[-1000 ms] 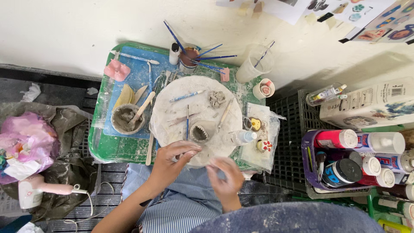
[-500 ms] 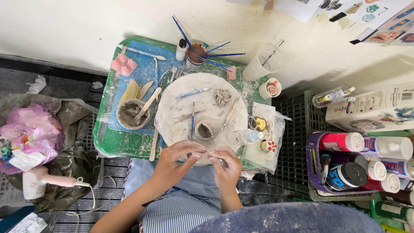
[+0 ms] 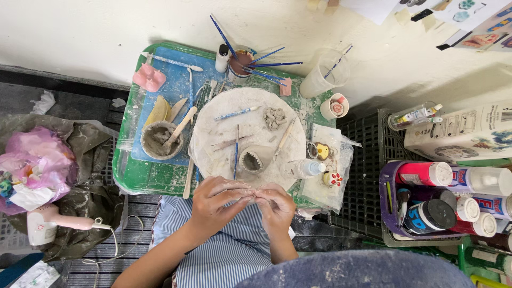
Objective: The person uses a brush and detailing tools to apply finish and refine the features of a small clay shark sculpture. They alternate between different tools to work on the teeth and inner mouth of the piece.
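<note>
My left hand (image 3: 217,198) and my right hand (image 3: 276,205) meet fingertip to fingertip over my lap, just below the round clay-smeared work board (image 3: 224,109). Both pinch a small piece of grey clay (image 3: 253,193) that is mostly hidden by the fingers. On the board, right above my hands, stands a small grey clay cup (image 3: 250,160) with a notched rim. A rough clay lump (image 3: 275,118) lies further back on the board, among a few thin modelling tools (image 3: 236,151). A bowl of wet clay slip (image 3: 160,140) with a wooden stick sits left of the board.
The board rests on a green tray (image 3: 127,176). Behind it stand a jar of blue brushes (image 3: 241,63) and a clear cup (image 3: 321,79). A purple box of paint bottles (image 3: 448,200) is at the right, a pink hair dryer (image 3: 50,224) and pink bag (image 3: 34,165) at the left.
My right hand has moved left to join the left hand. The two hands were apart a second ago and now pinch the clay together.
</note>
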